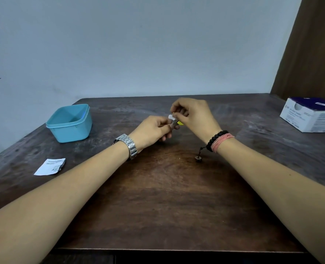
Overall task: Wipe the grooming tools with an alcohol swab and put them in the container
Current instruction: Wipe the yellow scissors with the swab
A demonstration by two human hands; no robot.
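Over the middle of the dark wooden table [157, 197], my left hand [152, 131] pinches a small metal grooming tool [174, 123] that has a yellow part. My right hand [195, 114] presses a small white alcohol swab [170, 117] against the tool's upper end. Most of the tool is hidden by my fingers. A light blue plastic container [70, 123] stands open at the left of the table, well apart from both hands; its inside looks empty apart from a blue reflection.
A torn white swab wrapper [50, 166] lies on the table near the left forearm. A white and blue box [312, 114] sits at the right edge. A wall runs behind the table, with a brown curtain [310, 44] at the right.
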